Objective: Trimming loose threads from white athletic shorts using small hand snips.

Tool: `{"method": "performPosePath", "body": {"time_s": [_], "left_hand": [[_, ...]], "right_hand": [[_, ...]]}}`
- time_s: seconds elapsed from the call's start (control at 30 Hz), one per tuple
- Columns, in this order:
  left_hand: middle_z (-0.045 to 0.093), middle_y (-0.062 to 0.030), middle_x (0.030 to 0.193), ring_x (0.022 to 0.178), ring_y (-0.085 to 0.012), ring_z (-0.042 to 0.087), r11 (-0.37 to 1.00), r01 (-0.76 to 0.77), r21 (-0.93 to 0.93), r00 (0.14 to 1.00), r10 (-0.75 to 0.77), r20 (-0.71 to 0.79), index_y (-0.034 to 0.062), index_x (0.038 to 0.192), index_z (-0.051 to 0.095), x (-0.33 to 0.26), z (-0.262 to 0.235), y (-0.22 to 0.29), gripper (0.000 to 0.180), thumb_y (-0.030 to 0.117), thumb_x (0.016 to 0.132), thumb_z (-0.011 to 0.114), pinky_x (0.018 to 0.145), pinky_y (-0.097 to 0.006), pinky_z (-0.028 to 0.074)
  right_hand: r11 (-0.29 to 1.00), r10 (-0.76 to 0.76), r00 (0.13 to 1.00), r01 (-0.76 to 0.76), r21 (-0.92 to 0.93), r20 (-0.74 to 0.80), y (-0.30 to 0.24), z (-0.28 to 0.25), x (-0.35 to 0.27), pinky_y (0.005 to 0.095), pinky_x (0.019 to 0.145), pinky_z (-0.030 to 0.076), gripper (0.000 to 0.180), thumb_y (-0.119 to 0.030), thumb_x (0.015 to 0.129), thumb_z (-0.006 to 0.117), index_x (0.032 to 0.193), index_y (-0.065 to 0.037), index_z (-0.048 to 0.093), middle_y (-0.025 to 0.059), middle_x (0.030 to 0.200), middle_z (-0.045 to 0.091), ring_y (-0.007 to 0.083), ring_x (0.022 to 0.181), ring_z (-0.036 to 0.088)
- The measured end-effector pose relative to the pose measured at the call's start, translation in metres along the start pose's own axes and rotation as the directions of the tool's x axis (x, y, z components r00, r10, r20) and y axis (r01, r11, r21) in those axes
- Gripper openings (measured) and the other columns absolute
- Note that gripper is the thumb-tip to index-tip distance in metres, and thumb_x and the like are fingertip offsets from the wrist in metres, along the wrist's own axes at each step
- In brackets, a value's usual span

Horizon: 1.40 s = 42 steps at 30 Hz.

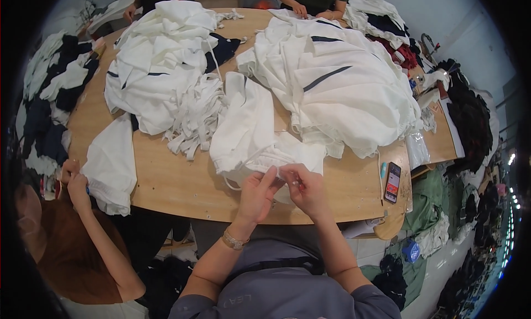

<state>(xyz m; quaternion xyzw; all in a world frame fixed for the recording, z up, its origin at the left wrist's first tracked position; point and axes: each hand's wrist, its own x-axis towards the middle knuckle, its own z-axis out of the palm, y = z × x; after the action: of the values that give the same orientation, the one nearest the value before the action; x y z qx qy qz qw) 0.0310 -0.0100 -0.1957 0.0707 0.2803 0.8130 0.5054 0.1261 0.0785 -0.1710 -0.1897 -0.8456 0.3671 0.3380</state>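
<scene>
Your left hand [259,196] and right hand [305,187] meet at the near edge of the bench [182,186], fingertips pinched together on the hem of a white garment [249,136]. The left fingers point up toward the right hand, and the two hands touch over the fabric; what exactly sits between the fingertips is too small to tell. A metal watch [234,241] circles your left wrist. The garment spreads away from your hands, its near fold lying under them.

To the right of your right hand, a phone [392,182] lies flat near the bench edge, well apart from your fingers. To the left of your left hand, another person's hands [74,180] work at a white cloth [112,167] hanging over the bench side.

Beyond your hands, a bundle of white strips [196,117] lies just beside the garment. Farther off, two large heaps of white clothing rise: the left heap [160,59] and the right heap [332,81], the latter showing dark stripes. At the far edge, a third person's hands [310,12] rest on the right heap.
</scene>
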Motion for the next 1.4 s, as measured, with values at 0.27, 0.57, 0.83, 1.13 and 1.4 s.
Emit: {"method": "performPosePath", "body": {"time_s": [0.27, 0.57, 0.83, 1.13, 1.4], "left_hand": [[0.059, -0.0095, 0.103, 0.092, -0.0167, 0.058, 0.996, -0.024, -0.09, 0.999, 0.019, -0.05, -0.001, 0.103, 0.055, 0.004, 0.004, -0.001, 0.021, 0.014, 0.09, 0.05, 0.081, -0.03, 0.048], [0.053, -0.008, 0.114, 0.105, -0.0197, 0.053, 0.963, 0.047, -0.264, 0.999, -0.048, 0.004, 0.0054, 0.119, 0.043, 0.007, 0.008, 0.014, 0.03, 0.015, 0.091, 0.047, 0.09, -0.039, 0.047], [0.053, -0.0059, 0.114, 0.104, -0.0176, 0.053, 0.99, -0.025, -0.138, 0.998, 0.016, -0.066, 0.0064, 0.119, 0.044, 0.004, 0.02, 0.008, 0.03, 0.014, 0.09, 0.05, 0.088, -0.035, 0.048], [0.054, -0.0045, 0.11, 0.098, -0.0147, 0.055, 0.992, -0.089, -0.091, 0.994, 0.082, -0.075, 0.0046, 0.115, 0.047, -0.001, 0.023, 0.003, 0.027, 0.012, 0.089, 0.051, 0.078, -0.03, 0.048], [0.054, -0.0051, 0.11, 0.098, -0.0149, 0.055, 0.993, -0.11, -0.044, 0.991, 0.106, -0.085, 0.0032, 0.115, 0.046, -0.006, 0.025, -0.001, 0.026, 0.01, 0.09, 0.05, 0.082, -0.029, 0.048]], "right_hand": [[0.993, 0.115, 0.993, -0.115, 0.025, 0.013, -0.011, 0.004, -0.027, 0.0252, 0.048, 0.04, 0.02, 0.002, 0.074, 0.059, 0.093, -0.005, 0.056, 0.0059, 0.063, 0.055, 0.0144, 0.049, 0.051], [0.828, 0.186, 0.869, -0.39, 0.404, 0.458, -0.022, -0.031, -0.035, 0.0193, 0.048, 0.028, 0.014, -0.006, 0.079, 0.058, 0.093, -0.003, 0.058, -0.0047, 0.056, 0.04, 0.0043, 0.05, 0.034], [0.976, 0.201, 0.98, -0.2, 0.082, -0.005, -0.008, -0.016, -0.021, 0.0279, 0.048, 0.036, 0.02, -0.018, 0.083, 0.059, 0.09, 0.0, 0.052, 0.0053, 0.062, 0.048, 0.0171, 0.052, 0.046], [0.915, -0.101, 0.995, 0.088, -0.393, -0.012, -0.001, -0.012, -0.014, 0.031, 0.046, 0.041, 0.022, -0.02, 0.078, 0.065, 0.082, -0.003, 0.051, 0.0089, 0.064, 0.056, 0.0218, 0.054, 0.056], [0.924, -0.053, 0.998, 0.056, -0.378, 0.019, 0.003, -0.013, -0.018, 0.0338, 0.048, 0.041, 0.03, -0.029, 0.079, 0.063, 0.088, -0.003, 0.051, 0.0094, 0.071, 0.055, 0.0253, 0.06, 0.055]]}}
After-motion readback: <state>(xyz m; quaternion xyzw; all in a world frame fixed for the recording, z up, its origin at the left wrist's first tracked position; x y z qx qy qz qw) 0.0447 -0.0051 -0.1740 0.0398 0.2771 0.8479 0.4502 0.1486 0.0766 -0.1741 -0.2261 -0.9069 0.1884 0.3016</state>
